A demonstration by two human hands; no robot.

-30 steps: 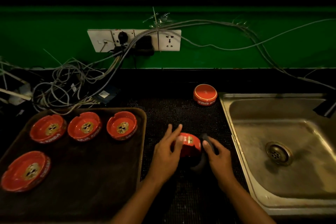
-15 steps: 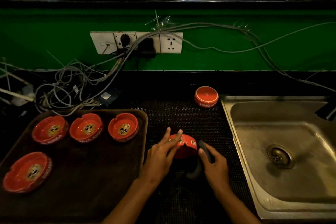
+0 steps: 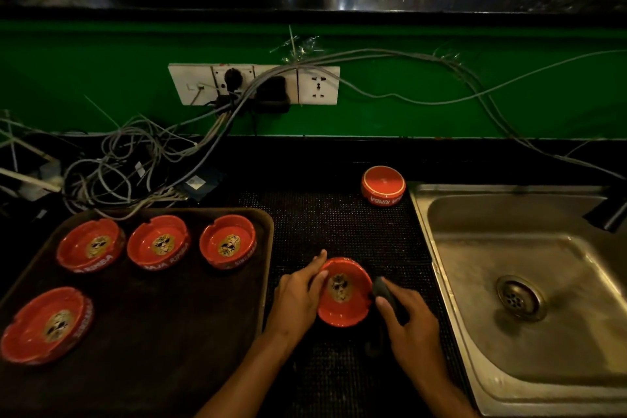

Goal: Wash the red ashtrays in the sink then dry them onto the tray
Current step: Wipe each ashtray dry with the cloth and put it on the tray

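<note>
Between your two hands, on the black mesh mat (image 3: 339, 224), sits the red ashtray (image 3: 343, 292), bowl up and tipped toward you, probably so the inside can be wiped dry. Your left hand (image 3: 298, 295) steadies its near-left rim, fingers curled along the wall, forefinger reaching up past the edge. Your right hand (image 3: 407, 319) pinches a dark cloth (image 3: 385, 292) against the right rim, fingers bent round it. Just left of your grip lies the brown tray (image 3: 169, 332), four dried ashtrays facing up on it. Beyond your hands another ashtray (image 3: 383, 185) waits upside down, likely draining. Right of that, the steel sink (image 3: 529, 265).
</note>
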